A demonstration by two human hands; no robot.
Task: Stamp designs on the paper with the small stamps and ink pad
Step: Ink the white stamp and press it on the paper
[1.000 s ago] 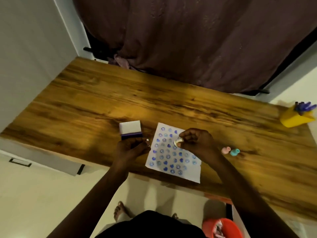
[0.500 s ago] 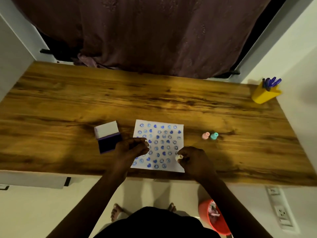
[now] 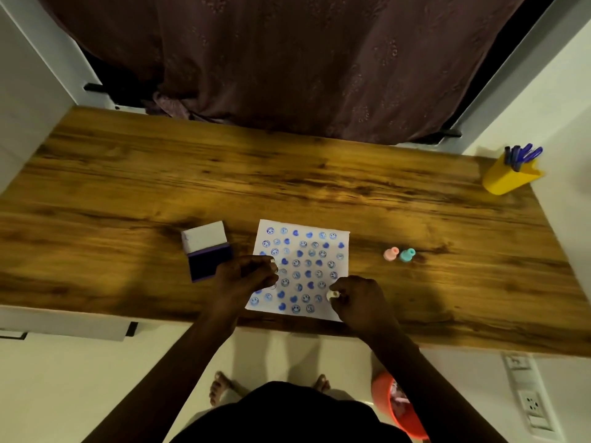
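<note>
A white paper (image 3: 305, 247) covered in blue smileys and hearts lies near the front edge of the wooden table (image 3: 287, 187). My right hand (image 3: 359, 300) pinches a small pale stamp (image 3: 332, 294) down at the paper's lower right corner. My left hand (image 3: 246, 276) rests with curled fingers on the paper's left edge; whether it holds a stamp is hidden. An open ink pad (image 3: 209, 259) with a white lid and dark blue pad sits just left of my left hand. A pink stamp (image 3: 391, 253) and a teal stamp (image 3: 407, 254) stand right of the paper.
A yellow holder (image 3: 508, 177) with blue pens stands at the table's far right corner. A dark curtain (image 3: 287, 59) hangs behind the table. An orange bin (image 3: 399, 407) sits on the floor at the right, by a wall socket (image 3: 531, 404). My bare feet show below.
My right hand with the stamp has moved from the paper's upper right area to its lower right corner. The camera view swung, then settled. My left hand stayed at the paper's left edge.
</note>
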